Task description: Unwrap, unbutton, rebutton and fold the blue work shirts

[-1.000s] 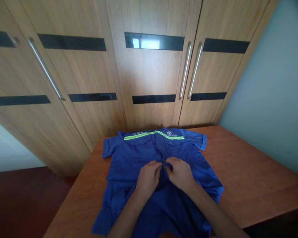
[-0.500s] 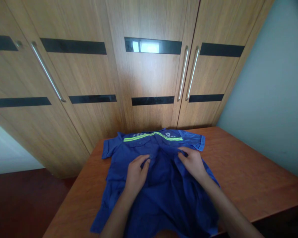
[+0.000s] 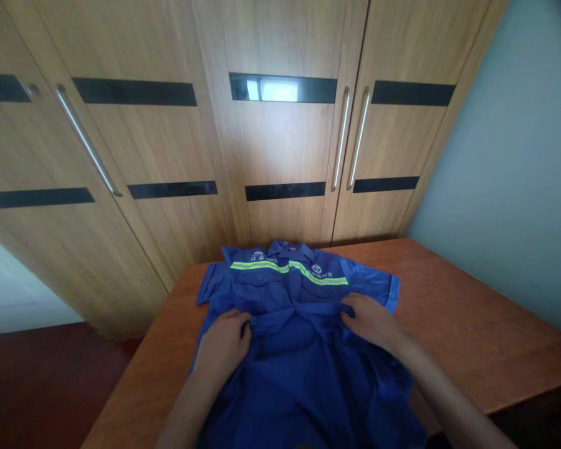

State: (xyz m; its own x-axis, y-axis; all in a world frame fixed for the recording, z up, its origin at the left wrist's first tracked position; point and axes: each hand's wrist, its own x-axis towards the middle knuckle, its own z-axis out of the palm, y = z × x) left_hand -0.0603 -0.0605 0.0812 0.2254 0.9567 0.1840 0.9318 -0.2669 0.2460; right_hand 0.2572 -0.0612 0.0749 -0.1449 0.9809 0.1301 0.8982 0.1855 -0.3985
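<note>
The left hand [image 3: 224, 342] is curled shut on a soft ridge of the blue shirt [image 3: 303, 374]. The right hand [image 3: 371, 321], at its 3 o'clock, pinches the same fold. The one shirt lies front-up mid-table, smooth woven cloth with two short sleeves and one yellow-green reflective stripe [image 3: 262, 266] at 12 o'clock. Beneath is the reddish wooden table [image 3: 472, 337], and beyond it a wood-grain wardrobe [image 3: 280, 143] with three long metal handles.

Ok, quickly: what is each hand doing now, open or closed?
Left hand: closed on a fold of the blue short-sleeved work shirt.
Right hand: closed on the same fold.
</note>
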